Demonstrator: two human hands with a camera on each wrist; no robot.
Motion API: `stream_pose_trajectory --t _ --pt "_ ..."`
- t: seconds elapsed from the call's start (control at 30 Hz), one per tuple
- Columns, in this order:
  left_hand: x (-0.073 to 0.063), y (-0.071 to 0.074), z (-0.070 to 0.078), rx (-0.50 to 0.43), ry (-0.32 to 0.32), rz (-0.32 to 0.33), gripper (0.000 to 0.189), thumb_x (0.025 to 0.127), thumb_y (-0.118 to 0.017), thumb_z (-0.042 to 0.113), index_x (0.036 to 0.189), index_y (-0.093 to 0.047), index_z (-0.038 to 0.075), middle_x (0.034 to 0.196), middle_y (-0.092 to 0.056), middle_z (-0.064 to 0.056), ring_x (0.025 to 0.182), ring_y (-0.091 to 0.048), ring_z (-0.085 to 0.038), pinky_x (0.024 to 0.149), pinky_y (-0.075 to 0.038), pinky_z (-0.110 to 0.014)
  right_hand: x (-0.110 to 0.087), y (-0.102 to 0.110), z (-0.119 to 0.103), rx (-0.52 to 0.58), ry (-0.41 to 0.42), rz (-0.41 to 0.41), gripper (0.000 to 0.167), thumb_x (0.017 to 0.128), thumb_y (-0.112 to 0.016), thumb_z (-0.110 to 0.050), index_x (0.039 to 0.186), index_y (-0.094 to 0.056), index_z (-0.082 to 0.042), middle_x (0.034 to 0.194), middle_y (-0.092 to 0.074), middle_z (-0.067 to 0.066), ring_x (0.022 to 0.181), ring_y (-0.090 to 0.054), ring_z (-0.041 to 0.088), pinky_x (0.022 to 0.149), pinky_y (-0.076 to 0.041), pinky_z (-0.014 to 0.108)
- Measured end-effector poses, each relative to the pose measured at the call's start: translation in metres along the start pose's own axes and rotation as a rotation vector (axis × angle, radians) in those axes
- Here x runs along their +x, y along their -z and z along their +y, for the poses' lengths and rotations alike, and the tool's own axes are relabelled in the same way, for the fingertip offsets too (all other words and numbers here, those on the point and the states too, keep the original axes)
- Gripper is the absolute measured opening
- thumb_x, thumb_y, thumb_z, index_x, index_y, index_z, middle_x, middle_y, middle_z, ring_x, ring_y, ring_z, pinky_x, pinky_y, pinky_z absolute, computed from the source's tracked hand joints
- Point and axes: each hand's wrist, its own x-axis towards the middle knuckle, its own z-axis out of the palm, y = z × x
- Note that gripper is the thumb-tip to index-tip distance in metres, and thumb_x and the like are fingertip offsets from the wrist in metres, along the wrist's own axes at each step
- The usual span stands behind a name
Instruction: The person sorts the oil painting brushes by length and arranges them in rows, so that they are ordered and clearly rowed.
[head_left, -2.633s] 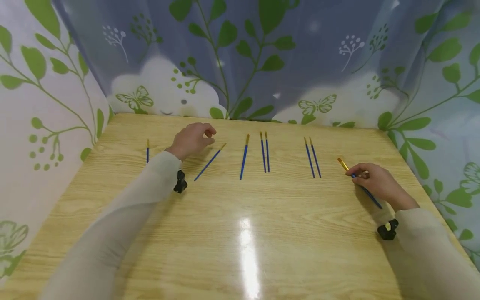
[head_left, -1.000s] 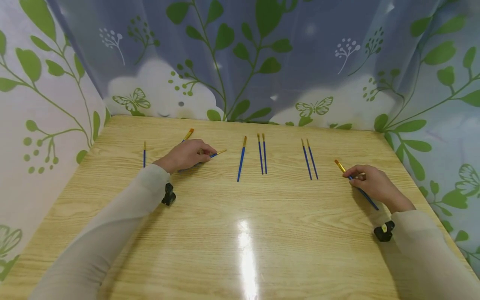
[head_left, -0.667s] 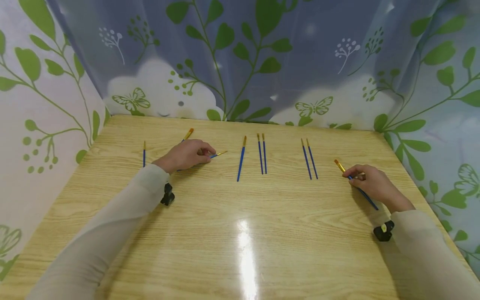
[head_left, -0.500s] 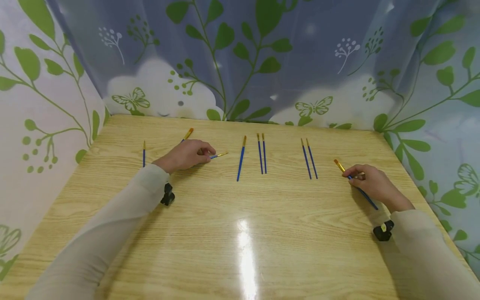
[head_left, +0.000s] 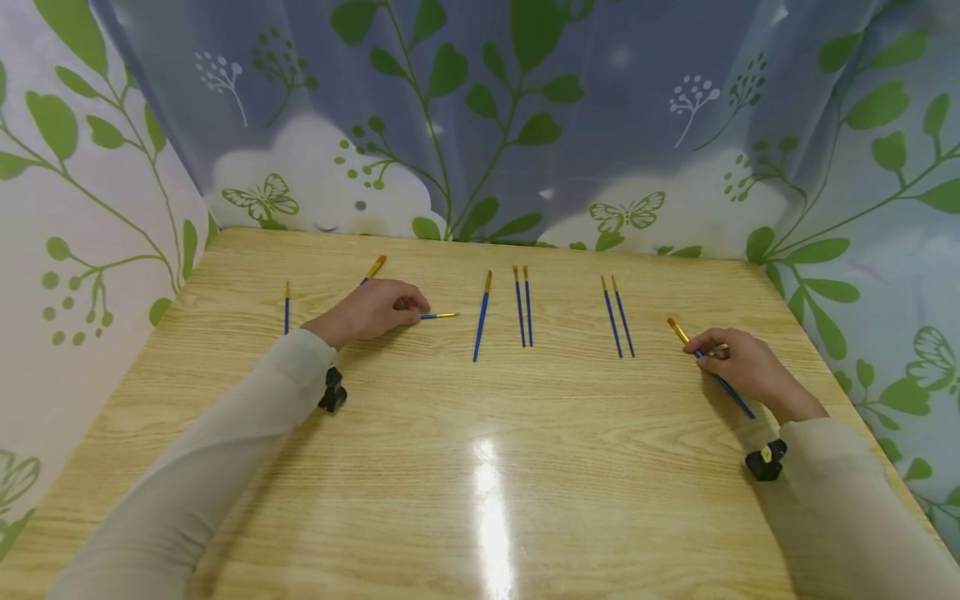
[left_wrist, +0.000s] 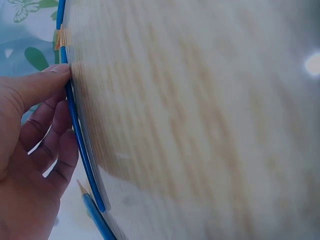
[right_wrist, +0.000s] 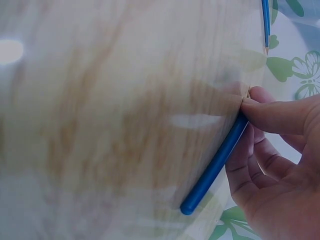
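Broadly, leaf-printed curtains [head_left: 637, 100] are bordering a glossy table [head_left: 637, 500]. At its right, the right hand [head_left: 746, 367] is pinching a thick brush [right_wrist: 216, 164]; left of centre, the left hand [head_left: 371, 310], a slim brush [left_wrist: 81, 142], its handle mostly hiding from the head view.

A pale wood-grain desk [head_left: 630, 492], streaked toward its front by a bright white reflection [head_left: 492, 508], meets at its far edge a blue-grey curtain [head_left: 637, 67] printed with green leaves [head_left: 448, 69], white clouds [head_left: 300, 150] and butterflies [head_left: 628, 212], while paler leaf-patterned walls [head_left: 30, 258] flank both sides.
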Motion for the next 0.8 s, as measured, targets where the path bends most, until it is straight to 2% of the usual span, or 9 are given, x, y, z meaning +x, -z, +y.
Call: stream_pose_trajectory --t 0.1,0.23,0.47,0.7,0.8 --pt "0.000 0.001 -0.001 0.018 -0.022 0.023 0.028 0.113 -0.063 0.017 0.137 -0.075 0.007 0.129 -0.076 -0.013 0.118 -0.070 -0.031 0.104 -0.057 -0.052 0.000 0.000 0.000 -0.004 0.003 0.002 0.022 0.109 -0.065 -0.007 0.128 -0.072 0.001 0.123 -0.071 0.025 0.099 -0.067 0.030 0.080 -0.053 0.038" --pt "-0.001 0.003 -0.001 0.037 -0.036 0.037 0.030 0.114 -0.060 0.016 0.139 -0.074 0.007 0.131 -0.074 -0.015 0.119 -0.068 -0.032 0.103 -0.056 -0.052 0.000 0.000 0.000 -0.003 0.006 -0.001 0.022 0.110 -0.064 -0.006 0.129 -0.072 0.002 0.123 -0.070 0.027 0.101 -0.068 0.034 0.082 -0.055 0.043" --pt "-0.005 0.007 0.004 0.013 -0.021 0.030 0.029 0.114 -0.059 0.014 0.138 -0.074 0.006 0.129 -0.070 -0.015 0.119 -0.066 -0.033 0.105 -0.055 -0.054 0.000 -0.001 0.004 -0.007 0.014 -0.001 0.022 0.109 -0.065 -0.006 0.128 -0.072 0.001 0.122 -0.071 0.025 0.099 -0.066 0.029 0.081 -0.053 0.040" --pt "-0.002 0.012 0.011 0.001 0.020 0.027 0.029 0.115 -0.057 0.014 0.138 -0.072 0.006 0.133 -0.071 -0.016 0.112 -0.065 -0.030 0.095 -0.053 -0.047 0.000 -0.001 0.002 0.004 0.006 -0.003 0.022 0.109 -0.064 -0.006 0.129 -0.072 0.001 0.124 -0.070 0.026 0.100 -0.066 0.031 0.082 -0.054 0.040" --pt "-0.002 0.013 0.015 -0.013 0.025 0.026 0.027 0.116 -0.056 0.014 0.139 -0.068 0.008 0.133 -0.073 -0.016 0.115 -0.069 -0.031 0.095 -0.055 -0.046 -0.001 -0.001 0.000 0.003 0.005 -0.001 0.022 0.109 -0.064 -0.006 0.129 -0.072 0.001 0.124 -0.070 0.027 0.103 -0.068 0.034 0.084 -0.055 0.044"
